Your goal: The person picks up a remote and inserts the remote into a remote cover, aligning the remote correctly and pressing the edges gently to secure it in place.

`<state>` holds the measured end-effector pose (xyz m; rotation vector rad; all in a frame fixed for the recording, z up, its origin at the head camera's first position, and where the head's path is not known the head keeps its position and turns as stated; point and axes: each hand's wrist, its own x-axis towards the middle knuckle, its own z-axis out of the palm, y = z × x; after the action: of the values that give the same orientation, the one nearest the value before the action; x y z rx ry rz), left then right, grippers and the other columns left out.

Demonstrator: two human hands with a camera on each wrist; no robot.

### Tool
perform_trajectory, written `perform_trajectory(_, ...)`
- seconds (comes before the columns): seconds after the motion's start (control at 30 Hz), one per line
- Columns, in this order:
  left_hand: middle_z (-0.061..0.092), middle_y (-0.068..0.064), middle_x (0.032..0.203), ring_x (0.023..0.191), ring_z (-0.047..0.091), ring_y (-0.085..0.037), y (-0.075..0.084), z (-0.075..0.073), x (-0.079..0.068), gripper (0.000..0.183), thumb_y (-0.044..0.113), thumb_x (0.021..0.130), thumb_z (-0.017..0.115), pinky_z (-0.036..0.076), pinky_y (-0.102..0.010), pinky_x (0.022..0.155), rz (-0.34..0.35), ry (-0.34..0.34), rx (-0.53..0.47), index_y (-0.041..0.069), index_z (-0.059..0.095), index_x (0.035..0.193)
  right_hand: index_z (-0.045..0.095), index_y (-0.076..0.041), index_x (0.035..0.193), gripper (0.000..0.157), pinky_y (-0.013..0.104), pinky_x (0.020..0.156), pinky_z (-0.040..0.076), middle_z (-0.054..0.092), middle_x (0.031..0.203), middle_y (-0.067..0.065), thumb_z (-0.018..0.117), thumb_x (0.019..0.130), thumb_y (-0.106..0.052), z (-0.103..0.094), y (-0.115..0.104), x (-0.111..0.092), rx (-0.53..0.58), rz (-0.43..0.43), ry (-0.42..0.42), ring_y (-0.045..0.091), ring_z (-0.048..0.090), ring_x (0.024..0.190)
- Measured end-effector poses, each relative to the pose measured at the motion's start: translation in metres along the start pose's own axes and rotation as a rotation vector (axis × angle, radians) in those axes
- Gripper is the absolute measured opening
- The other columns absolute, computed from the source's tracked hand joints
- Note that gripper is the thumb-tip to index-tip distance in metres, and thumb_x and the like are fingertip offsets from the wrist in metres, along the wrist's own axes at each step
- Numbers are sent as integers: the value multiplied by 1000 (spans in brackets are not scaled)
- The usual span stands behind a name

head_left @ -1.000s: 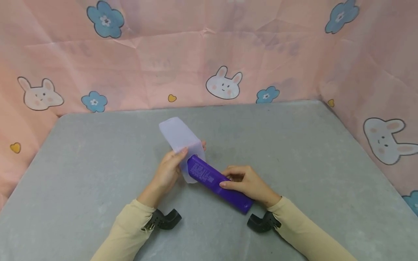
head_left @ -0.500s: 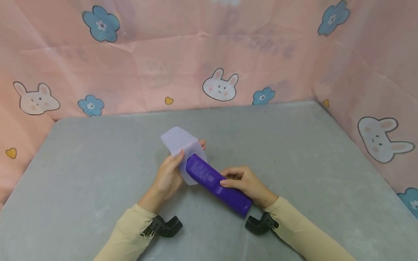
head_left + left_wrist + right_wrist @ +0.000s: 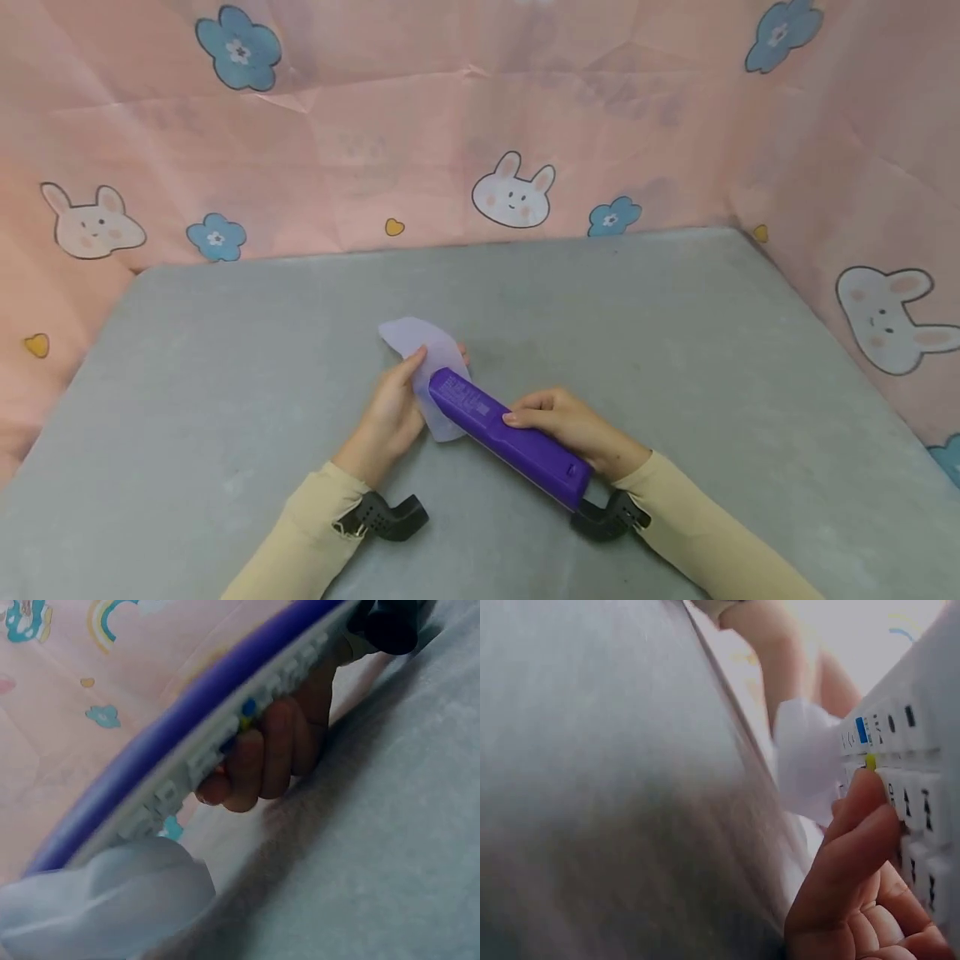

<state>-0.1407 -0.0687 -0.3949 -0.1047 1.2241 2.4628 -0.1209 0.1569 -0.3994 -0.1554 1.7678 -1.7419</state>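
Observation:
A remote control point(image 3: 517, 442) with a purple back lies slantwise between the hands, back up in the head view. Its white button face point(image 3: 199, 761) is turned down, as the left wrist view shows. My right hand point(image 3: 558, 421) grips it by the middle, thumb on the back and fingers point(image 3: 855, 847) curled under the buttons. My left hand point(image 3: 390, 408) holds a limp, translucent white sleeve-like piece point(image 3: 408, 333), thumb on top and fingertips showing past its far side. The remote's far end overlaps this piece; in the left wrist view the soft piece point(image 3: 127, 900) bunches right at that end.
A grey table point(image 3: 225, 400) lies under both hands. Pink cloth point(image 3: 337, 167) with rabbits and flowers hangs behind and beside it. Black curved mounts point(image 3: 393, 518) stick out from both wrists, and the remote's near end overlaps the right one in the head view.
The far part of the translucent piece has drooped and folded toward me. The remote has tilted, and its near end has shifted right and down. Both hands keep their hold.

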Motion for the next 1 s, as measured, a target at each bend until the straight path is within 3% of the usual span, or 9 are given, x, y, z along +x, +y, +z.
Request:
perform_trajectory(0.13, 28, -24, 150, 136, 33, -33, -4, -4, 3, 52, 30, 106, 21, 32, -37, 109, -64, 6, -70, 2, 14, 149, 72, -7, 84, 14, 16, 48, 44, 64, 72, -1, 65, 88, -18, 1, -1, -2, -48, 28, -22, 4, 54, 57)
perform_trajectory(0.2, 27, -22, 151, 135, 36, -31, -5, -6, 4, 54, 33, 106, 19, 32, -37, 109, -71, 15, -96, 3, 11, 150, 72, -3, 89, 19, 16, 47, 44, 64, 72, -1, 64, 88, -20, 1, -2, -3, -72, 42, -28, 4, 54, 56)
perform_trajectory(0.27, 37, -18, 147, 127, 45, -28, -5, -8, 5, 54, 33, 106, 20, 34, -36, 108, -69, 37, -124, 2, 15, 149, 72, 2, 93, 25, 16, 47, 45, 65, 71, -1, 64, 88, -21, 2, -3, -4, -87, 56, -28, 5, 55, 55)
perform_trajectory(0.4, 48, -14, 140, 114, 56, -16, -7, -8, 6, 55, 33, 106, 20, 33, -35, 109, 16, 22, -128, -2, 17, 148, 72, 2, 94, 26, 16, 46, 45, 64, 69, -2, 63, 89, -22, 5, -3, -4, -89, 53, -17, 4, 55, 53)
perform_trajectory(0.57, 46, -17, 141, 120, 53, -18, -5, -4, 4, 55, 31, 106, 19, 30, -40, 111, 149, -4, -92, -6, 18, 147, 72, -1, 89, 21, 17, 45, 45, 63, 68, -1, 63, 89, -21, 13, -2, -6, -45, 9, 18, 4, 55, 53)
perform_trajectory(0.77, 62, -7, 124, 119, 54, -19, -2, 2, 1, 53, 28, 106, 21, 32, -40, 110, 216, 9, -120, -7, 21, 146, 70, -2, 89, 19, 18, 49, 48, 65, 72, -1, 63, 90, -20, 22, 0, -6, 6, -37, 53, 5, 57, 57)
perform_trajectory(1.0, 56, -15, 131, 119, 55, -22, 0, 5, -2, 51, 28, 106, 25, 32, -43, 110, 284, 34, -91, -7, 27, 143, 65, 13, 100, 28, 18, 53, 48, 67, 80, 0, 63, 91, -14, 26, 4, -4, -2, -106, 2, 4, 58, 63)
